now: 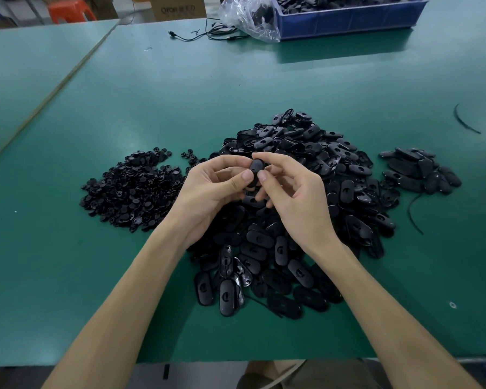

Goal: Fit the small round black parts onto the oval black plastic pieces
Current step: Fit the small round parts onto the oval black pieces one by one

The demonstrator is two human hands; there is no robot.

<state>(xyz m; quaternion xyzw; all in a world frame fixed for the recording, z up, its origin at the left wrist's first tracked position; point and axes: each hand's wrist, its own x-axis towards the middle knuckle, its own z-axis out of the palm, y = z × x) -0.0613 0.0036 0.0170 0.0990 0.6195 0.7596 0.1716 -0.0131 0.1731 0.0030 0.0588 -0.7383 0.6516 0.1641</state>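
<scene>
Both hands meet above the middle of the table and hold one oval black piece [255, 167] between them. My left hand [212, 189] pinches it with thumb and fingers from the left. My right hand [289, 189] pinches it from the right, thumb pressed near its lower end. Whether a round part sits on it is hidden by the thumbs. A big pile of oval black pieces [306, 209] lies under and around the hands. A pile of small round black parts [132, 189] lies to the left. A smaller heap of oval pieces [421, 171] lies at the right.
A green table [180, 94] carries everything. A blue bin [348, 15] full of black parts stands at the back right, with a clear plastic bag [250, 15] and black cables [208, 33] beside it. Loose black strips [465, 120] lie at the right. A cardboard box [177, 7] stands behind.
</scene>
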